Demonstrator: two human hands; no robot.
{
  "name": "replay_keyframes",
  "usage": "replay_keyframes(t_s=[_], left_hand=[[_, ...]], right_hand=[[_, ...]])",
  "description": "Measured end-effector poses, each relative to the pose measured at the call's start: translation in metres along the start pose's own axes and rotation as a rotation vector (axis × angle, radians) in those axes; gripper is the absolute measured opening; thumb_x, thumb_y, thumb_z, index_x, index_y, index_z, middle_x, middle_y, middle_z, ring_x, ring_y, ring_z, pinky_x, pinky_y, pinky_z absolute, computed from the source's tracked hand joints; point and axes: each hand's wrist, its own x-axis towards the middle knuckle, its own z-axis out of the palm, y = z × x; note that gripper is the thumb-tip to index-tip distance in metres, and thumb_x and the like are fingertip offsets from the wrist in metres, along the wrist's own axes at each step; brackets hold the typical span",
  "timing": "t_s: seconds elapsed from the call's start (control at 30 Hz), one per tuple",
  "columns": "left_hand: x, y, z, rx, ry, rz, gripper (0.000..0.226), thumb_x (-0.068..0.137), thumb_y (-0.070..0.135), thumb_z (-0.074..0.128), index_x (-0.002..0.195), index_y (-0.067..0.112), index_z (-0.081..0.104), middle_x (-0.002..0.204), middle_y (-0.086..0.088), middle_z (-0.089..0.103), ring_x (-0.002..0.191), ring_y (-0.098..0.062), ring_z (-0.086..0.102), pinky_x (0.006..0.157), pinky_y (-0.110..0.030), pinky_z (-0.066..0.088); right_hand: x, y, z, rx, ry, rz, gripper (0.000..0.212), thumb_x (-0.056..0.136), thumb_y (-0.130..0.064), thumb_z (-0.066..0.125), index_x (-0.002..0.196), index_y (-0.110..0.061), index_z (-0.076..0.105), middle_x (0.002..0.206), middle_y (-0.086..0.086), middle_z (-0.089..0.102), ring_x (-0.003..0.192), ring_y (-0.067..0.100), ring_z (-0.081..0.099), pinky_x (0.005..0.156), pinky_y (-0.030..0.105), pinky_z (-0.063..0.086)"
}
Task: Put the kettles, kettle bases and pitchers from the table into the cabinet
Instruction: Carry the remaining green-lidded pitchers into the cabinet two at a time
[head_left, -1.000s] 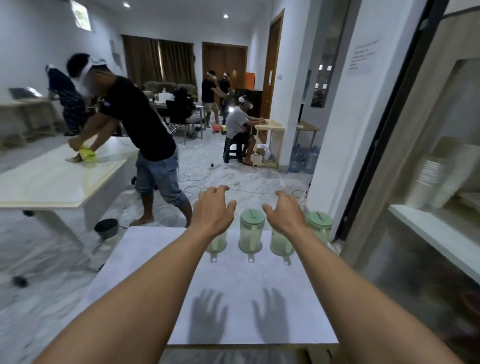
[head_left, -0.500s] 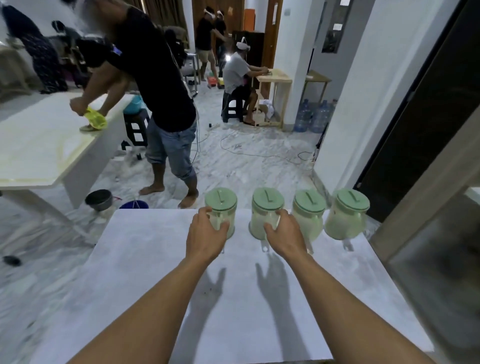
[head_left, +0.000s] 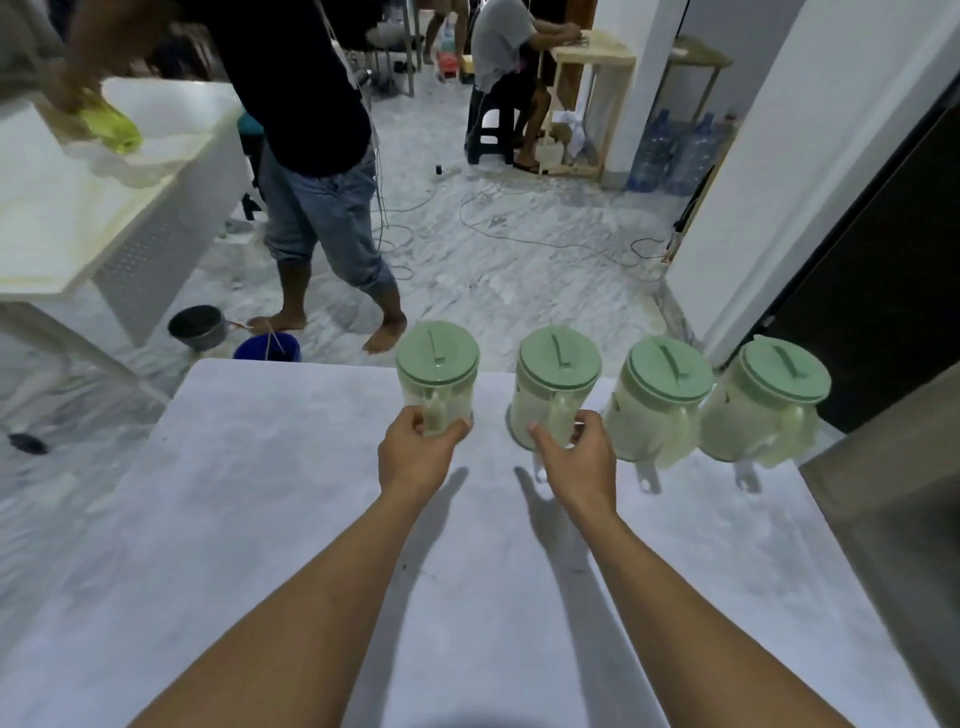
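Note:
Several translucent pitchers with green lids stand in a row along the far edge of the grey table (head_left: 260, 519). My left hand (head_left: 415, 454) is wrapped around the handle of the leftmost pitcher (head_left: 437, 374). My right hand (head_left: 574, 457) grips the handle of the second pitcher (head_left: 556, 379). Two more pitchers (head_left: 660, 395) (head_left: 769, 400) stand untouched to the right, handles facing me. Both held pitchers rest upright on the table. No kettle or kettle base is in view.
The cabinet's brown edge (head_left: 893, 467) shows at the right, next to a dark opening. Beyond the table stands a person (head_left: 311, 156) at a white table (head_left: 78, 208), with a dark pot (head_left: 200, 327) and a blue bucket (head_left: 267, 348) on the floor. Cables cross the floor.
My view has tipped down from the room to the table. Both hands reached forward and closed on the handles of the two left pitchers.

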Motion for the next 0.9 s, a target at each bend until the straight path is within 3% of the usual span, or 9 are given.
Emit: replay_keyframes(t_s=[0.13,0.3,0.5,0.63,0.9], left_hand=[[0.011,0.001,0.014,-0.038,0.035,0.004,0.027,0.084,0.043,0.068,0.095,0.018,0.068,0.093,-0.001,0.07,0.09,-0.025,0.064,0.079,-0.037,0.053],[0.016,0.002,0.021,-0.075,0.098,0.026,0.015,0.091,0.024,0.058,0.093,0.01,0.064,0.089,-0.007,0.066,0.086,-0.027,0.062,0.073,-0.032,0.045],[0.011,0.006,0.014,-0.09,0.142,0.03,0.016,0.091,0.021,0.058,0.091,0.006,0.063,0.084,-0.006,0.064,0.079,-0.024,0.059,0.068,-0.03,0.041],[0.006,0.02,0.004,-0.099,0.143,0.051,0.017,0.091,0.021,0.058,0.094,0.006,0.065,0.088,-0.008,0.067,0.081,-0.022,0.06,0.069,-0.029,0.041],[-0.015,0.057,-0.036,-0.138,0.129,0.116,0.017,0.088,0.022,0.059,0.094,0.008,0.066,0.089,-0.011,0.069,0.085,-0.026,0.063,0.072,-0.032,0.045]], right_hand=[[0.014,0.004,0.012,0.079,0.024,-0.021,0.028,0.091,-0.042,0.071,0.098,-0.016,0.063,0.093,0.002,0.07,0.089,0.023,0.065,0.073,0.034,0.048],[0.019,0.013,0.024,0.144,0.051,-0.024,0.022,0.095,-0.037,0.063,0.097,-0.015,0.066,0.091,0.006,0.072,0.088,0.026,0.067,0.08,0.039,0.055],[0.018,0.005,0.022,0.201,0.036,-0.029,0.011,0.091,-0.024,0.062,0.086,-0.014,0.061,0.08,0.006,0.068,0.075,0.023,0.062,0.072,0.035,0.049],[0.012,-0.008,0.017,0.211,0.026,-0.04,0.017,0.089,-0.022,0.06,0.074,-0.02,0.053,0.069,0.001,0.059,0.065,0.02,0.052,0.065,0.033,0.042],[-0.015,-0.052,-0.005,0.235,0.038,-0.063,0.017,0.085,-0.026,0.058,0.076,-0.011,0.057,0.078,0.014,0.069,0.076,0.031,0.066,0.063,0.036,0.046]])
